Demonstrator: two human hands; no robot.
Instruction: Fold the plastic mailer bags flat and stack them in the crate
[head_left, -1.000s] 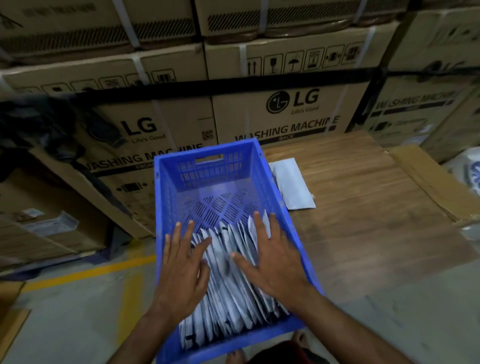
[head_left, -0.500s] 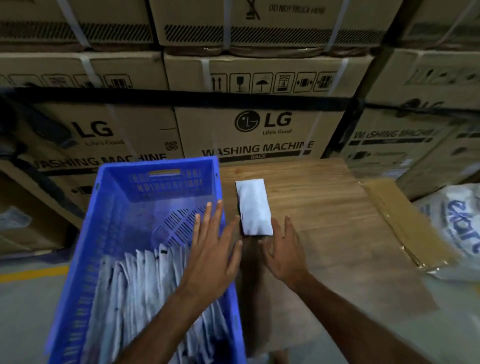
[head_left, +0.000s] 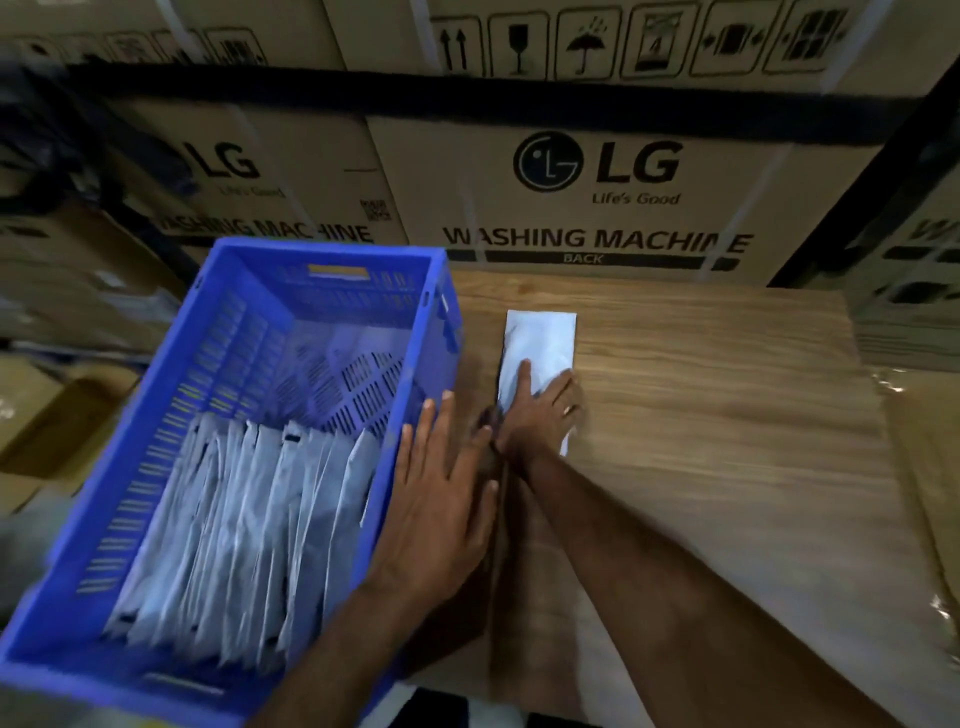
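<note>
A blue plastic crate stands at the left, and several folded white mailer bags are packed on edge in its near half. One folded white mailer bag lies flat on the wooden table just right of the crate. My right hand rests on the near end of that bag with its fingers spread flat. My left hand hovers with straight fingers over the crate's right wall, holding nothing.
Stacked cardboard washing-machine boxes form a wall behind the table and crate. A flattened piece of cardboard lies along the table's right edge. More cartons sit on the floor at the left.
Both hands left the bags in the crate and moved right. My right hand reached forward onto the lone bag on the table. My left hand moved to the crate's right wall. The view moved closer.
</note>
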